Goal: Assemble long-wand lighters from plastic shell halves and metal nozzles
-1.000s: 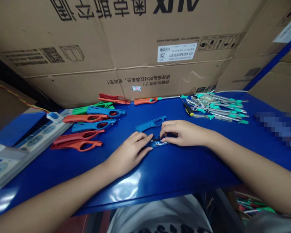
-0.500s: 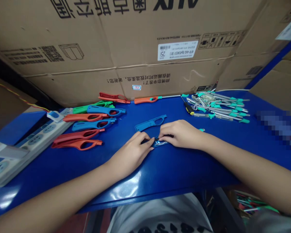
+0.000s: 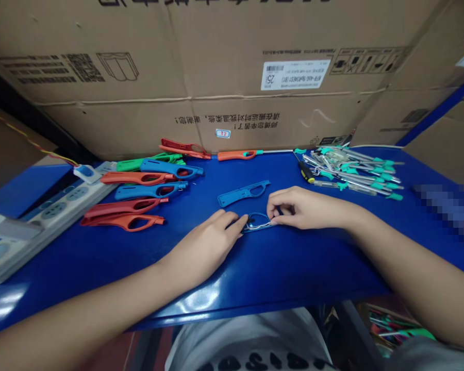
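A blue lighter shell half (image 3: 258, 225) lies on the table between my hands, with white wire and a small dark part inside it. My left hand (image 3: 212, 242) grips the shell's left end, thumb and fingers closed around it. At the shell's right end my right hand (image 3: 299, 208) is closed in a pinch, with the thin white wire (image 3: 263, 225) running to its fingertips. Just behind lies another blue shell half (image 3: 243, 194), untouched. My fingers cover both ends of the held shell.
Several red, blue, orange and green lighter shells (image 3: 139, 194) lie at left beside a power strip (image 3: 54, 210). At back right are metal lighter rods (image 3: 365, 172) and a black-and-yellow screwdriver (image 3: 305, 172). An orange lighter (image 3: 236, 155) lies before the cardboard wall (image 3: 139, 121).
My right hand has shifted right along the shell, uncovering its trigger loop and the white wire. My left hand keeps its hold. The view has tilted slightly.
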Motion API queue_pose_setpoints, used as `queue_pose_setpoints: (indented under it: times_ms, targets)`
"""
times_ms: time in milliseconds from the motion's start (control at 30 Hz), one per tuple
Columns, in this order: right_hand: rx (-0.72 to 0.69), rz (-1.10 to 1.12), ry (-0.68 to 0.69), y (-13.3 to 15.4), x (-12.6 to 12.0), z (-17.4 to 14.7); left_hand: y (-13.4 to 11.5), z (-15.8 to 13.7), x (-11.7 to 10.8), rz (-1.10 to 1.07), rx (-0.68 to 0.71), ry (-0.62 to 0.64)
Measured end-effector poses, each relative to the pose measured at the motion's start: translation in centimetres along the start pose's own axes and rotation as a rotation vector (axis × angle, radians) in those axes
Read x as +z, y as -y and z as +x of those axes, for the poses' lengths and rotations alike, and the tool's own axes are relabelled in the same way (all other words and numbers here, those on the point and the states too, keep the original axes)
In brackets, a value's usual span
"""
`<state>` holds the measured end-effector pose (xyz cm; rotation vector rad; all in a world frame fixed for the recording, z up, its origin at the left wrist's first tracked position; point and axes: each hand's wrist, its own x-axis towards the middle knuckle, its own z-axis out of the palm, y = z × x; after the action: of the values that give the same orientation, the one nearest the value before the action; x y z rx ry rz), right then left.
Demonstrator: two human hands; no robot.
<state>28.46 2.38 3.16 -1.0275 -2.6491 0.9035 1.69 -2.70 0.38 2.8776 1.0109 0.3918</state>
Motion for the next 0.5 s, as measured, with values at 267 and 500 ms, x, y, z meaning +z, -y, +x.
queue_pose_setpoints:
  times_ms: [267,500]
  targets:
    - [-0.02,0.014,-0.005,0.15,0.19,0.07,0.15,0.26,-0.2,-0.117,-0.026,0.037]
    - [-0.023,-0.061,-0.028,0.31,0.63,0.32,0.27,0.36,-0.34,-0.134,-0.01,0.037]
